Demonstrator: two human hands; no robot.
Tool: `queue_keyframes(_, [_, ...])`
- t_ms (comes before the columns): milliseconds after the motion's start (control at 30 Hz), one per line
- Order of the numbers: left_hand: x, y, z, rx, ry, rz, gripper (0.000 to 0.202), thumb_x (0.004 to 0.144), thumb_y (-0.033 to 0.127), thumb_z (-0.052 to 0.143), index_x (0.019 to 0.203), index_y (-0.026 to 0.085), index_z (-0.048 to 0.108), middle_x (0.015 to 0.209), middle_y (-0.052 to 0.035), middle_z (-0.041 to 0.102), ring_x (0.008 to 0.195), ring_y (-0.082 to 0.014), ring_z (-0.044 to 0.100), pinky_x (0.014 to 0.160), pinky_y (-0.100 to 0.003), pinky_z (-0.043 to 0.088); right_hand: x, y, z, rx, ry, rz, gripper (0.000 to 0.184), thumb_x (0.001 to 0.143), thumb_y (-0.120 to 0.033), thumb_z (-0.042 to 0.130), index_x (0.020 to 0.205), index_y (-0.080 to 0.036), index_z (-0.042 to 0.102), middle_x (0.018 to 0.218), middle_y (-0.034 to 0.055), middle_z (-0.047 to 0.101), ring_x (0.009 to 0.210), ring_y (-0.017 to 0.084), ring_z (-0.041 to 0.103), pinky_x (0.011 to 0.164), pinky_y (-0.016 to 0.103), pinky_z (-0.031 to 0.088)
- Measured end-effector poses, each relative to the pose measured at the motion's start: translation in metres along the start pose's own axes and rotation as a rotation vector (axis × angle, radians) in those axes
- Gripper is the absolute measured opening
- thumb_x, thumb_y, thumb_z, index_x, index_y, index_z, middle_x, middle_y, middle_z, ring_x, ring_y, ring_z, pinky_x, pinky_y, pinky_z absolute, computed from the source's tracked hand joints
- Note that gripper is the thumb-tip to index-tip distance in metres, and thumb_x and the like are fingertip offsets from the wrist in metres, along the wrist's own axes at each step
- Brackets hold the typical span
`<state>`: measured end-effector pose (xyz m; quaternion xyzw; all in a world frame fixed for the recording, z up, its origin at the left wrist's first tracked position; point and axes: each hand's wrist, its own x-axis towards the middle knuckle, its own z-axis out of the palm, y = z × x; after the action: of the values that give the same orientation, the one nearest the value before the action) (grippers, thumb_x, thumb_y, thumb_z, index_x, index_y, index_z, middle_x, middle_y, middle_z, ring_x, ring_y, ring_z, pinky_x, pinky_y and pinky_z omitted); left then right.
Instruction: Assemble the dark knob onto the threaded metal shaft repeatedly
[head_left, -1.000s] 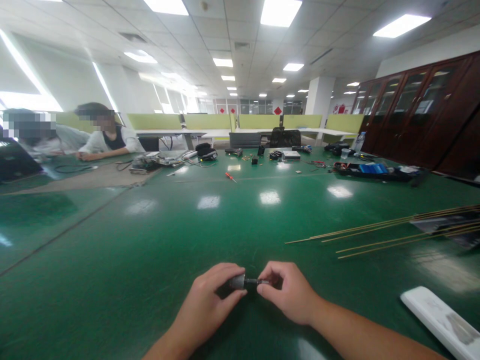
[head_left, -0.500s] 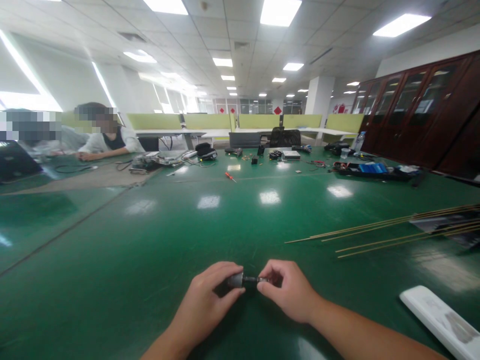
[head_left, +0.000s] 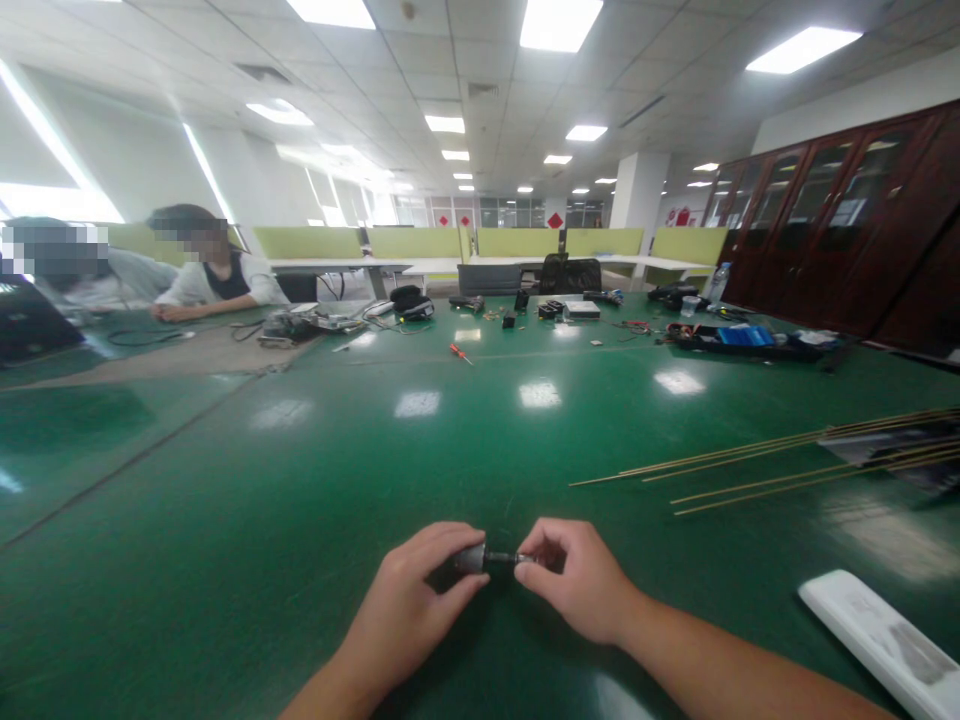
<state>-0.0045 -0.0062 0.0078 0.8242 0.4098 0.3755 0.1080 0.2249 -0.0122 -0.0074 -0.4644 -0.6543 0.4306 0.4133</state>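
Low in the middle of the head view, my left hand [head_left: 420, 590] is closed around a short grey cylinder [head_left: 472, 558], with fingers above it and the thumb below. A thin dark shaft [head_left: 501, 558] runs from the cylinder's right side toward my right hand [head_left: 574, 575]. The thumb and fingertips of my right hand pinch the far end of that shaft. What lies inside the right-hand grip is mostly hidden. Both hands are just over the green tabletop [head_left: 337, 480], and the cylinder lies roughly level between them.
Thin brass-coloured rods [head_left: 750, 452] lie at the right, beyond a white oblong case [head_left: 885, 640]. Farther off are a red screwdriver [head_left: 460, 353], a black tray with blue items [head_left: 750, 340], a water bottle [head_left: 718, 285] and small electronics. Two people sit at the left.
My hands and the cylinder with its shaft hold practically the same place. At the far left, one seated person has shifted slightly.
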Motion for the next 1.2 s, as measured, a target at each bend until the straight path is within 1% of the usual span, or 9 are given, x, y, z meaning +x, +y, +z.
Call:
queue_keyframes(400, [-0.0010, -0.0040, -0.0018, 0.019, -0.003, -0.001, 0.032, 0.080, 0.022, 0.078, 0.110, 0.031, 0.073, 0.105, 0.0003, 0.077, 0.097, -0.0191, 0.074, 0.088, -0.030, 0.062, 0.0005, 0.0005, -0.0009, -0.004, 0.001, 0.002, 0.004, 0.077, -0.020, 0.070, 0.076, -0.016, 0.069, 0.066, -0.0005, 0.064, 0.062, 0.014, 0.056, 0.061, 0.024, 0.041])
queue_keyframes(700, [-0.0022, -0.0048, -0.0029, 0.020, 0.005, 0.007, 0.031, 0.081, 0.022, 0.077, 0.110, 0.029, 0.073, 0.106, -0.0016, 0.077, 0.098, -0.0200, 0.074, 0.089, -0.032, 0.062, 0.0003, -0.0019, -0.0010, -0.003, 0.014, -0.007, 0.005, 0.077, -0.021, 0.070, 0.076, -0.016, 0.069, 0.066, -0.0007, 0.063, 0.062, 0.014, 0.056, 0.061, 0.024, 0.041])
queue_keyframes(867, [-0.0005, -0.0035, -0.0037, 0.007, 0.015, 0.018, 0.030, 0.081, 0.022, 0.077, 0.110, 0.030, 0.073, 0.103, -0.0001, 0.077, 0.095, -0.0187, 0.074, 0.086, -0.030, 0.062, 0.0003, -0.0016, -0.0017, -0.009, 0.009, -0.005, 0.005, 0.077, -0.021, 0.069, 0.076, -0.016, 0.068, 0.066, -0.0003, 0.064, 0.062, 0.014, 0.056, 0.061, 0.024, 0.041])
queue_keyframes(1200, [-0.0010, -0.0040, -0.0041, 0.016, 0.016, 0.016, 0.031, 0.081, 0.023, 0.078, 0.110, 0.031, 0.073, 0.104, -0.0001, 0.077, 0.097, -0.0185, 0.074, 0.088, -0.029, 0.062, 0.0000, -0.0019, -0.0012, 0.007, 0.011, 0.002, 0.004, 0.076, -0.019, 0.067, 0.079, -0.016, 0.068, 0.068, 0.0003, 0.065, 0.063, 0.015, 0.058, 0.062, 0.025, 0.043])
